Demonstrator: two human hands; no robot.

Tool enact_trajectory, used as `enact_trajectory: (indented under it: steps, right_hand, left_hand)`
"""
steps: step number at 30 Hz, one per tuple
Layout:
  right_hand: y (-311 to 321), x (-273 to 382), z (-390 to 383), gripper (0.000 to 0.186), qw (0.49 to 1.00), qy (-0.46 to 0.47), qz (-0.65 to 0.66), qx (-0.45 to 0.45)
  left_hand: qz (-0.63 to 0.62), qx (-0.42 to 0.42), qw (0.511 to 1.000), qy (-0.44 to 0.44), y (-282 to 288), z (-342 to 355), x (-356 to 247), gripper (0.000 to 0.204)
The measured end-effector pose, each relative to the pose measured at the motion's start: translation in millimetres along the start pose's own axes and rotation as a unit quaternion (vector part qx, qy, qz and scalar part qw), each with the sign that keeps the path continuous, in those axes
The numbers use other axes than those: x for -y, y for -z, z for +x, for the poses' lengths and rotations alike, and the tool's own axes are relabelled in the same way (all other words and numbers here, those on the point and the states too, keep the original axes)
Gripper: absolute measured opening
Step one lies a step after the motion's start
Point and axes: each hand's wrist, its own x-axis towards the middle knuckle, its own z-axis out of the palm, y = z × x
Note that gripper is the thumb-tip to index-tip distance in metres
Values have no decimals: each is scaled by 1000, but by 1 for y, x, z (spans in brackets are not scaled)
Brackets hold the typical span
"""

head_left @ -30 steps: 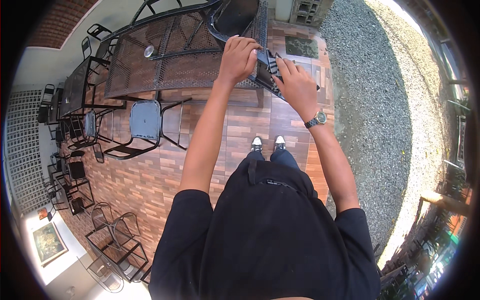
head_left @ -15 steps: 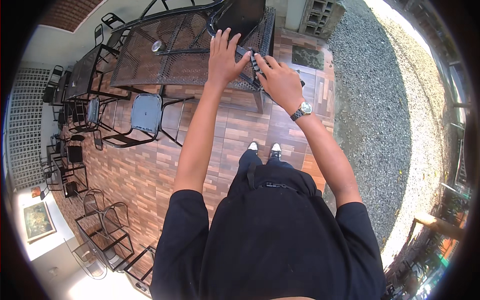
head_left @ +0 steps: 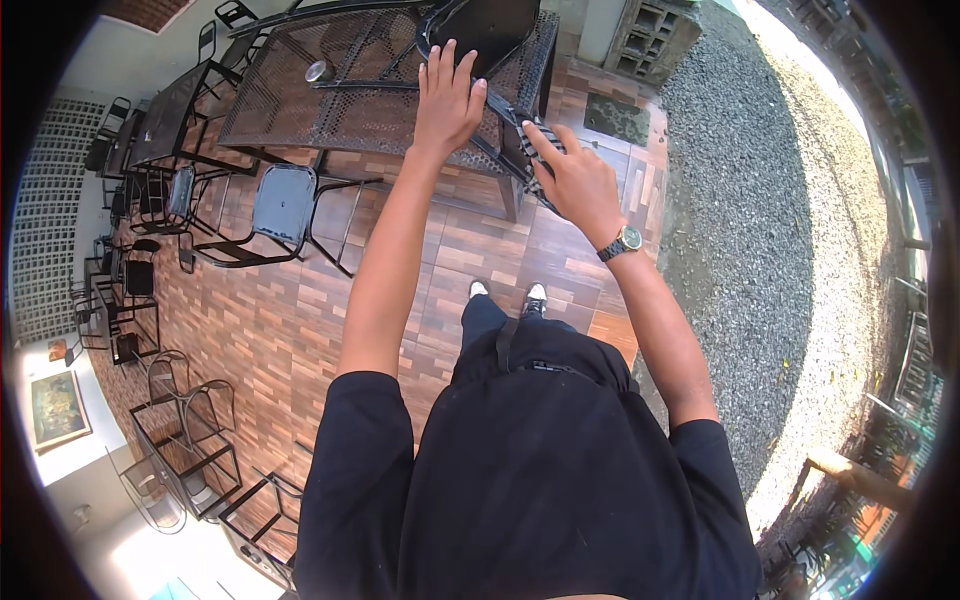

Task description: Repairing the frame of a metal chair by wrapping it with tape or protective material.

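Note:
A black metal chair (head_left: 497,32) lies tipped over on a black perforated metal table (head_left: 290,110), its tube frame stretching across the mesh top. My left hand (head_left: 446,112) rests on the chair frame near the seat, fingers stretched out and holding nothing. In my right hand (head_left: 577,182) is a black-and-white striped piece, apparently a cloth (head_left: 530,146), pressed around a bar of the chair at the table's near right corner. The fingers partly cover it. A wristwatch (head_left: 629,239) is on my right wrist.
A small round metal tin (head_left: 319,72) sits on the table. A grey-blue metal chair (head_left: 284,203) stands by its near left side. More tables and chairs line the left, including an upturned frame (head_left: 195,440). Gravel (head_left: 740,230) borders the tiled floor on the right.
My right hand has slid down and right along the chair bar with the striped cloth, away from my left hand. The left hand stays on the frame. My feet have shifted slightly left.

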Motion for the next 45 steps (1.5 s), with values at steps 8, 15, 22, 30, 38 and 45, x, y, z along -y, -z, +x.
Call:
enact_trajectory:
  steps: [8,15,22,30,38,45]
  right_hand:
    - [-7,11,20,55,999,28,-38,-19]
    - [-21,22,54,54,999,24,-48,-3]
    - [-23,20,36,55,997,15,-65,-41]
    - [-16,9,4,57,994,21,-66,-79]
    - [-15,16,20,58,994,13,-107,-37]
    - [-26,26,51,56,991,36,-105,-69]
  left_hand:
    - [-9,11,1000,9,1,-4,-1,51]
    - [-29,31,999,17,2,-4,0,50]
    - [-33,39,998,24,0,-2,3,50]
    - [-66,21,997,16,1,0,1,46]
    - [-46,26,998,16,2,-3,-4,51]
    - [22,39,998,-43,15,-2,9,58]
